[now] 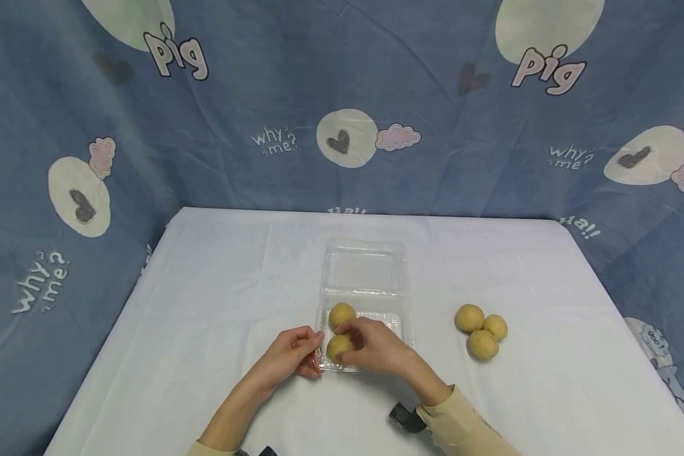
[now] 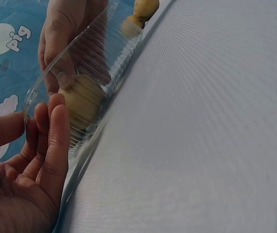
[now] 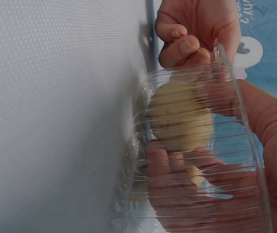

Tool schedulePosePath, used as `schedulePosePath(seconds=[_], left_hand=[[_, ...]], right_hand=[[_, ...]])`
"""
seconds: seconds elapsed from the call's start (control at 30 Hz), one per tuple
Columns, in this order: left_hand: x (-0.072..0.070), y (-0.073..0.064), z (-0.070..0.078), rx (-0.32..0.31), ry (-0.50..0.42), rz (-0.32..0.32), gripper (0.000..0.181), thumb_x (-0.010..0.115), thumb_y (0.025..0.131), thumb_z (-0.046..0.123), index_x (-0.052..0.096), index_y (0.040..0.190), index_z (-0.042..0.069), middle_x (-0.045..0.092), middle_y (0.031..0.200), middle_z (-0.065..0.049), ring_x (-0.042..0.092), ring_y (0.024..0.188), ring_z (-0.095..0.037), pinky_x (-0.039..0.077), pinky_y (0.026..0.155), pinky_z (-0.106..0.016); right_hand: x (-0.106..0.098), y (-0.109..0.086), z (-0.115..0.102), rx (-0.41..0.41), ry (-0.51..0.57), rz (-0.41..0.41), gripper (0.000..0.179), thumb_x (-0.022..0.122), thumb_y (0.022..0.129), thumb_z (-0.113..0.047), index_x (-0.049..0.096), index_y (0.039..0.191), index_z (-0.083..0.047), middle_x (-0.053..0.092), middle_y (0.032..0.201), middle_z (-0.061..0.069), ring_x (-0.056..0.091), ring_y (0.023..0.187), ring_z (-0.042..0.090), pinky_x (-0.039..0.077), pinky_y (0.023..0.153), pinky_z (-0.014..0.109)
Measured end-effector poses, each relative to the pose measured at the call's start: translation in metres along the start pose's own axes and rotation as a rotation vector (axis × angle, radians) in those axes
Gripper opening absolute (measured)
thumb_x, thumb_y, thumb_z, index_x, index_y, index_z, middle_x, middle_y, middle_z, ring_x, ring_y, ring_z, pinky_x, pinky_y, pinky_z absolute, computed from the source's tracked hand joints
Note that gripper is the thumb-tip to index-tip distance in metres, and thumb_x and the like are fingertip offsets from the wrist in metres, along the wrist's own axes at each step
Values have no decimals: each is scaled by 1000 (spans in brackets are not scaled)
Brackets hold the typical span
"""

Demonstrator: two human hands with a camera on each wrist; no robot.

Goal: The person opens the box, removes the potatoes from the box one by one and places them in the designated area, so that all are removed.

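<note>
A clear plastic clamshell box [image 1: 365, 269] lies unfolded on the table, its lid flat toward the back. Two small yellow potatoes sit along the left side of its base: the far potato [image 1: 342, 315] and the near potato [image 1: 339, 348]. My right hand [image 1: 379, 347] reaches into the base and holds the near one between thumb and fingers. At the box's near left corner, my left hand [image 1: 296, 351] pinches the rim between thumb and fingers. Through the ribbed wall, the held potato [image 3: 177, 116] shows in the right wrist view, with the right fingers around it.
Three more potatoes [image 1: 483, 345] are grouped to the right of the box. A white cloth [image 1: 216, 272] covers the table. Behind it hangs a blue printed curtain [image 1: 251, 82]. A black device [image 1: 407, 418] is at the right sleeve [image 1: 462, 421].
</note>
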State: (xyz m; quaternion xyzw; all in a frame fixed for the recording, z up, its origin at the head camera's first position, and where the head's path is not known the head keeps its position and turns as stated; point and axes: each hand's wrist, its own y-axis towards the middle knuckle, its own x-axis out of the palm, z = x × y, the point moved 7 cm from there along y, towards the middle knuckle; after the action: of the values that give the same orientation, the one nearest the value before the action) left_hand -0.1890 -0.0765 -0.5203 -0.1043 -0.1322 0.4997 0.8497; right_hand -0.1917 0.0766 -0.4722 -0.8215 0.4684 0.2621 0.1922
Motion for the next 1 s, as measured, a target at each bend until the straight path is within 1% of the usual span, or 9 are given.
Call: schedulePosePath(seconds=[0.17,0.27,0.4,0.57,0.77,0.9,1.0], left_hand=[[1,0,2,7,1,0,29,58,101,25,54,87,0,63,70,-8,64,64,-18,60,61,-31],[1,1,2,9,3,0,29,58,100,25,53,86,0,63,70,-8,64,64,-18,60,61,-31],[1,1,2,16,6,-4,28,58,101,24,53,86,1,63,70,-8,64,63,-18,60,61,-31],[0,1,2,24,5,-4,29,59,100,25,53,85,1,62,69,-7,64,63,-18,60,60,-31],[1,2,1,26,6,-8,30,59,100,27,53,85,2,62,69,-7,65,63,-18,60,60,-31],[0,2,0,21,1,-6,31,60,99,29,53,85,2,62,69,-7,65,64,-18,60,60,-31],[1,2,-1,18,3,-9,30,59,100,27,53,84,2,63,69,-7,65,63,-18,60,60,-31]], right_hand=[[-2,-1,0,-17,-9,25,41,79,77,-15,65,114,-3,64,95,0,61,85,14,53,74,26],[-3,-1,1,-18,17,24,42,78,78,-13,64,115,-2,64,97,2,62,86,15,54,74,26],[-3,-3,4,5,51,15,43,77,78,-13,62,117,-2,67,98,3,64,87,15,55,76,26],[-9,-8,4,13,90,51,43,75,79,-11,60,118,-4,68,102,5,65,88,15,55,76,25],[-18,-14,1,-52,151,109,40,76,81,-6,60,117,-3,69,101,9,68,83,15,57,72,26],[-22,-19,-1,-87,171,128,40,77,82,-7,60,118,-3,69,102,8,67,87,17,58,76,30],[-25,-23,-2,-105,176,137,40,77,83,-8,60,119,-4,68,104,8,67,91,19,58,79,34]])
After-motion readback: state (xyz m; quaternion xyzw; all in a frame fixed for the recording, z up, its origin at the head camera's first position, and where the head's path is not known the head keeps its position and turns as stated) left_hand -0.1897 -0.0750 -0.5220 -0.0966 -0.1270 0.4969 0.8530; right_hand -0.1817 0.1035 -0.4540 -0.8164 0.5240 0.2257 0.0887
